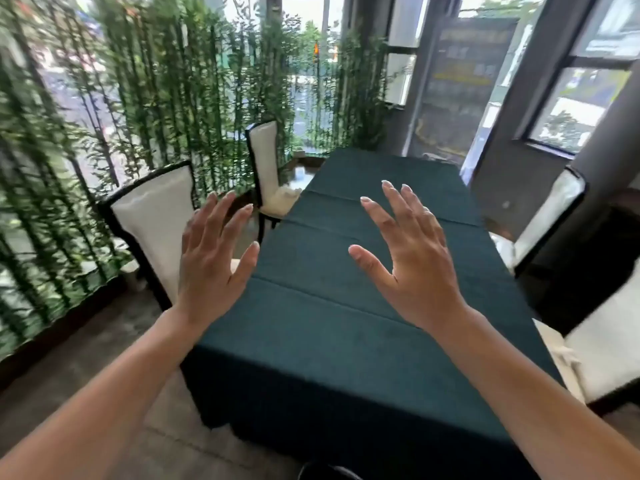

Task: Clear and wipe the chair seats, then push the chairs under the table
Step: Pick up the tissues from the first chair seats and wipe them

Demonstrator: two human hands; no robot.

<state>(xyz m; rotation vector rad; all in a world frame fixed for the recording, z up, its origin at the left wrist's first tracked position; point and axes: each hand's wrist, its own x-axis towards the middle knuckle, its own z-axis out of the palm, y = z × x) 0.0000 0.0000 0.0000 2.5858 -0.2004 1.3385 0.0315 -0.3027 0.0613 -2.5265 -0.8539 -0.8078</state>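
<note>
A screen of bamboo plants (104, 116) lines the left of the room, windows (581, 109) the right. The near-left chair (156, 220) stands beside the worktop (346, 306), back upright; the far-left chair (268, 168) faces it likewise. The worktop's long axis runs away from the viewer under a dark green cloth. The left hand (211, 268) and right hand (415, 265) hover above it, palms down, each grip wide with fingers spread, holding nothing. Two more chairs (554, 209) stand along the right.
</note>
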